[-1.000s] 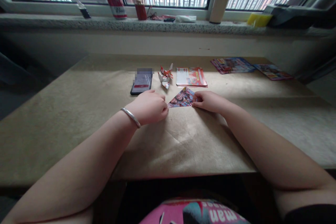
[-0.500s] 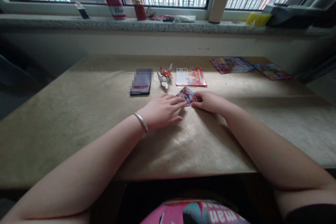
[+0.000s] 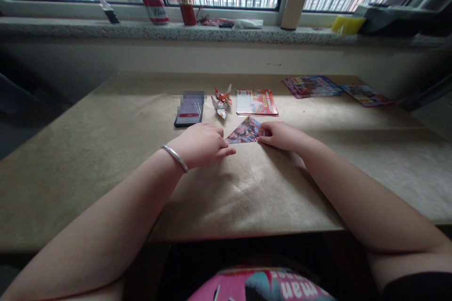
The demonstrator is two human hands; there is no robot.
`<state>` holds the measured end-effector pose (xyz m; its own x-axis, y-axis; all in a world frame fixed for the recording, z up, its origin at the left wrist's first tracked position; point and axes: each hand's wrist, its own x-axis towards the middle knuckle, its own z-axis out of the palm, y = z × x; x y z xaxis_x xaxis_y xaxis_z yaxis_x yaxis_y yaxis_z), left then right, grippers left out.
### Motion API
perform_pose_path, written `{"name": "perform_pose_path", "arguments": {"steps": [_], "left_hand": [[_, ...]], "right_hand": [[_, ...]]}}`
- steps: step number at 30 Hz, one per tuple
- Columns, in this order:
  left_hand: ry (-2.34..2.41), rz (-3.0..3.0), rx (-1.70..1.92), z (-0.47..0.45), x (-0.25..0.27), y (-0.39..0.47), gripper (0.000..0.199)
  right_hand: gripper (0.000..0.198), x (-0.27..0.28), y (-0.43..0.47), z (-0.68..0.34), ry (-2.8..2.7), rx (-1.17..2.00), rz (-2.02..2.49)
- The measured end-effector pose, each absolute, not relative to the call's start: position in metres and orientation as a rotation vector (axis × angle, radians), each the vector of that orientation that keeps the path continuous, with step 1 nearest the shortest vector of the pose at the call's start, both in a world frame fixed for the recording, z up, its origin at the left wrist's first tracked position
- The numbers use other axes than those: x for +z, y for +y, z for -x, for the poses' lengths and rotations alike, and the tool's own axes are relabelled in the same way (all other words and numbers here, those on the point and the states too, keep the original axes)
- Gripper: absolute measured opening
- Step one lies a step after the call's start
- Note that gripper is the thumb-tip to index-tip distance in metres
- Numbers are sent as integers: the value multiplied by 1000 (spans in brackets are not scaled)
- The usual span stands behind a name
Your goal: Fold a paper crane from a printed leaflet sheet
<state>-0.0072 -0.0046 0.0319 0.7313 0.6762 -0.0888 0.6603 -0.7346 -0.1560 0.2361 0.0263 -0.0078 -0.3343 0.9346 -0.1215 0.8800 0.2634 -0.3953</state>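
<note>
A triangular piece of colourful printed paper (image 3: 245,130), folded over, lies flat on the table with its long edge towards me. My right hand (image 3: 277,134) pinches its right corner between thumb and bent fingers. At the left corner, my left hand (image 3: 205,145) lies palm down, with the index fingertip touching the paper and the thumb held apart along the table. Its other fingers are bent and partly hidden. Just behind the paper sit a stack of red and white printed sheets (image 3: 257,102) and a folded paper crane (image 3: 222,101).
A phone (image 3: 190,109) lies behind my left hand. More printed sheets (image 3: 312,87) and another small pile (image 3: 367,95) rest at the back right of the table (image 3: 106,150). On the window sill stand a red can (image 3: 154,5), a small red bottle (image 3: 188,11) and a yellow object (image 3: 348,25).
My left hand has slid left along the paper to its left corner, uncovering more of the triangle. My right hand has stayed at the right corner.
</note>
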Motion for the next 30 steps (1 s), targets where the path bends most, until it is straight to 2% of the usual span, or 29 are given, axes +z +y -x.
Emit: {"name": "perform_pose_path", "arguments": {"steps": [9, 11, 15, 18, 20, 26, 30], "left_hand": [[-1307, 2630, 282, 10, 36, -10, 50], [-1310, 2571, 178, 6, 32, -11, 50], [-1131, 2585, -166, -7, 11, -5, 28], [-847, 2740, -303, -14, -10, 7, 31], [-845, 2754, -317, -17, -18, 12, 32], [-828, 2696, -218, -21, -14, 12, 20], [-921, 2605, -300, -23, -12, 10, 22]], "right_hand": [[14, -10, 27, -238, -2371, 605, 1721], [14, -10, 27, -238, -2367, 606, 1700], [13, -9, 24, -239, -2363, 598, 1663], [15, -8, 23, -240, -2388, 614, 1622], [15, -9, 22, -240, -2411, 601, 1582], [11, -8, 16, -232, -2550, 201, 1337], [16, -3, 8, -224, -2606, -45, 1243]]}}
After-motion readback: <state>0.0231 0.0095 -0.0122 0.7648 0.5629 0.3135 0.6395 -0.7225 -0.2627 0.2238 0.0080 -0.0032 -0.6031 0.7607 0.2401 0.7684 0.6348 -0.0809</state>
